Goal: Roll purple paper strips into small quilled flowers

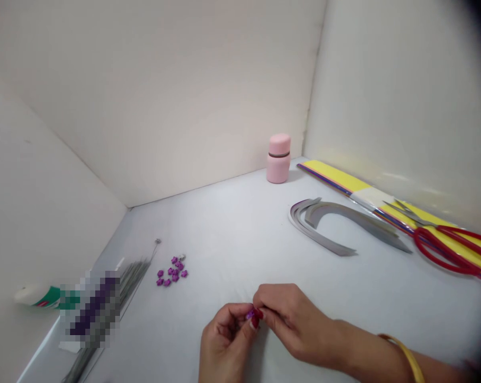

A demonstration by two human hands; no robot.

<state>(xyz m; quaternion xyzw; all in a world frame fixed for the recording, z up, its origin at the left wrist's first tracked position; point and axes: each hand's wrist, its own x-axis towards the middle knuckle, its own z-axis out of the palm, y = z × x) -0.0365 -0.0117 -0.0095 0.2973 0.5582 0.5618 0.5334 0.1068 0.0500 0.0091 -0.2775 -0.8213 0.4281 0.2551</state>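
1 pink jar (278,168), red-handled scissors (426,224) across yellow pack (338,176)

From the pink jar (278,167) I locate: left hand (227,343) and right hand (302,325), in front, pinching one small purple piece (250,315); purple stars (175,277), front-left; grey strips (362,219), front-right; red-handled scissors (427,223), farther right.

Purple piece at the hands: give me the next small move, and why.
Probably a gentle inward pinch on the edges of the purple piece: the left hand and right hand meet at it, and the purple stars to their left look plump.
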